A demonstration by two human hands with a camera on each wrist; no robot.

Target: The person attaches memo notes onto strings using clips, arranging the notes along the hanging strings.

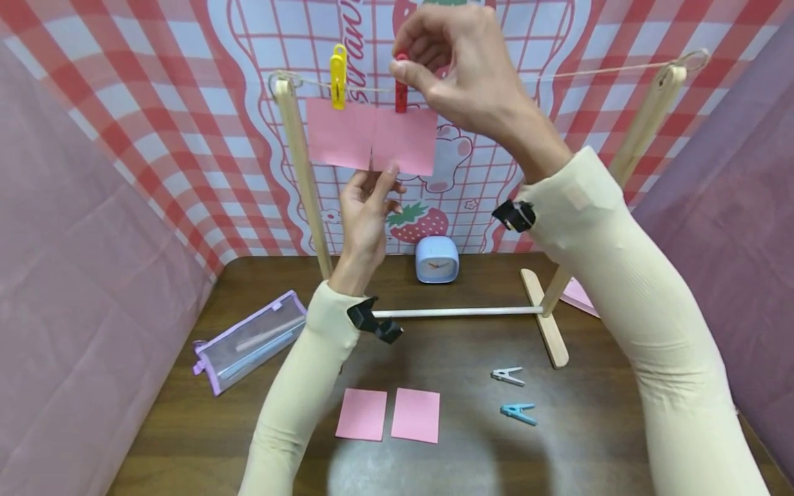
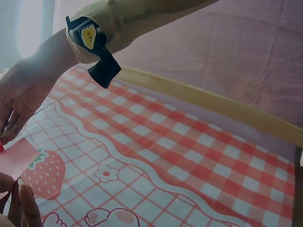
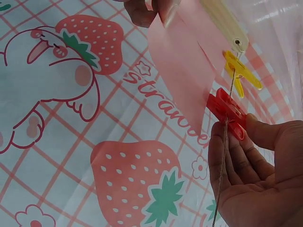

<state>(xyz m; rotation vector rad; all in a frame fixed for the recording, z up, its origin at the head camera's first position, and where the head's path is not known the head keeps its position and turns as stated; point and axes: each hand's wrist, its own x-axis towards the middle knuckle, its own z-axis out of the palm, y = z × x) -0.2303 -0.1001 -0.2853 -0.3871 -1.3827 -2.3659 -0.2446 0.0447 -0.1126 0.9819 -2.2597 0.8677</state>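
Observation:
My right hand (image 1: 462,69) pinches a red clothespin (image 1: 401,96) between thumb and fingers, up at the string (image 3: 222,165). The clothespin sits at the top edge of a pink paper (image 1: 406,141). From below, my left hand (image 1: 369,213) pinches that paper's lower edge between thumb and fingers. Just left of it hangs a second pink paper (image 1: 340,134), clipped by a yellow clothespin (image 1: 338,79). In the right wrist view the red clothespin (image 3: 227,113) straddles the string, its handles between thumb and fingers.
Wooden posts (image 1: 304,179) hold the string at both ends, joined low by a white rod (image 1: 459,312). On the table lie two pink paper stacks (image 1: 415,415), a grey clothespin (image 1: 509,375), a blue clothespin (image 1: 518,412) and a pencil case (image 1: 254,341). A clock (image 1: 437,260) stands behind.

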